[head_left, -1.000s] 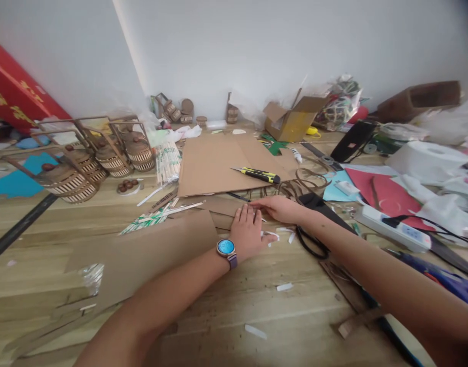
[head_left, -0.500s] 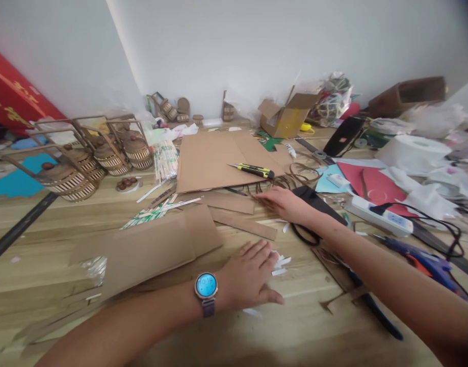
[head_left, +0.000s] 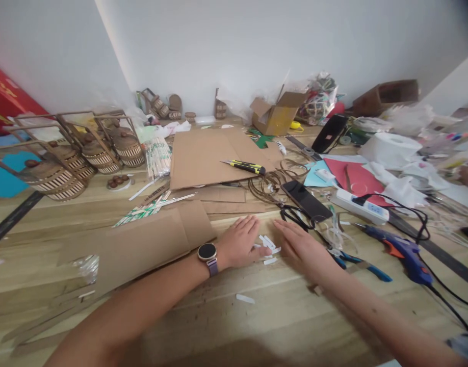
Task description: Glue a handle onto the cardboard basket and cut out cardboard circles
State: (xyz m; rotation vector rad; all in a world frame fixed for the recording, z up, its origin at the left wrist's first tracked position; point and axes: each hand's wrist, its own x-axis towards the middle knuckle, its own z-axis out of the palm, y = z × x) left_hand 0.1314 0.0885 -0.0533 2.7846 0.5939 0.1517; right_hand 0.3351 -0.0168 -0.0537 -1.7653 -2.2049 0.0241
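My left hand (head_left: 239, 242), a watch (head_left: 207, 252) on its wrist, lies flat on the wooden table with fingers stretched forward. Facing it is my right hand (head_left: 297, 243), resting near its outer edge with straight fingers. Neither hand grips anything. Small white paper scraps (head_left: 269, 241) lie between the two hands, beside my left thumb. One loose white strip (head_left: 245, 298) is nearer my body. Just beyond my right fingers sit black-handled scissors (head_left: 295, 216) and a dark phone (head_left: 306, 200). Left of my left hand is a folded cardboard piece (head_left: 157, 244).
A cardboard sheet (head_left: 203, 158) with a yellow-black utility knife (head_left: 244, 166) lies ahead. Small woven baskets (head_left: 104, 158) stand at left. Brown strip coils (head_left: 264, 186), pliers (head_left: 364, 265), a blue glue gun (head_left: 404, 255) and a power strip (head_left: 362, 206) are at right.
My right hand has come back from the brown strips toward my left hand, uncovering the phone. My left hand has shifted slightly forward. Cardboard strips have been pushed farther away.
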